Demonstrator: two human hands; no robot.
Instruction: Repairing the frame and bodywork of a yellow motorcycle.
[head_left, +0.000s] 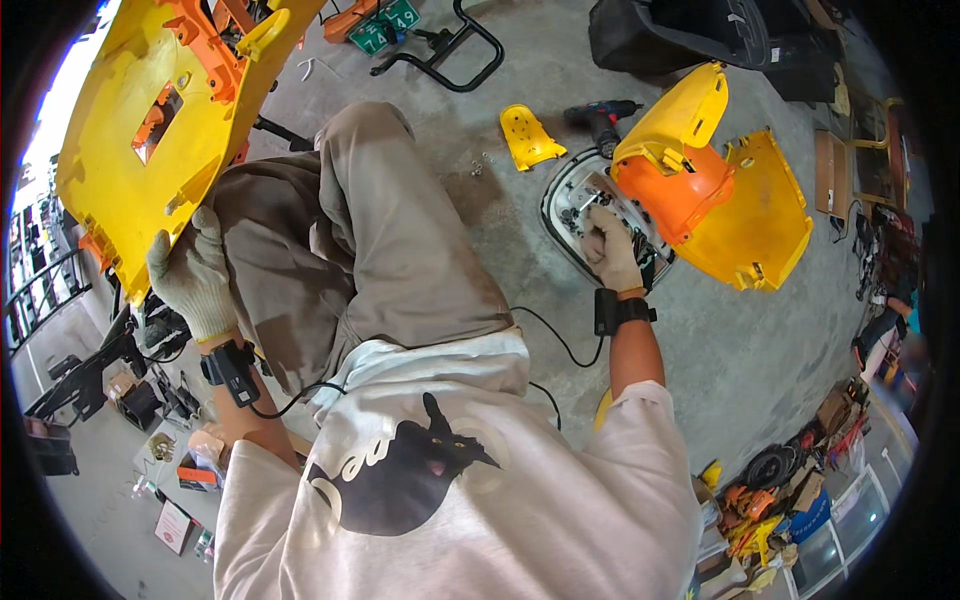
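Note:
On the left, my left hand (190,275), in a pale knit glove, grips the lower edge of a large yellow plastic panel (110,170), its thumb and fingers on either side of that edge. The panel stands tilted beside my knee, with orange brackets (205,50) attached. My right hand (612,250), also gloved, reaches into a shallow grey tray-like piece (560,205) with a dark rim. Small dark fasteners (575,212) lie in it. The fingers of that hand are curled together; what they pinch, if anything, is hidden.
A power drill (603,120) and a small yellow cover (528,138) lie beyond the tray. Yellow panels (765,215) and an orange shell (680,195) crowd its right side. Loose hardware (480,165) sits on the concrete floor. A black bin-like case (680,40) stands farther back.

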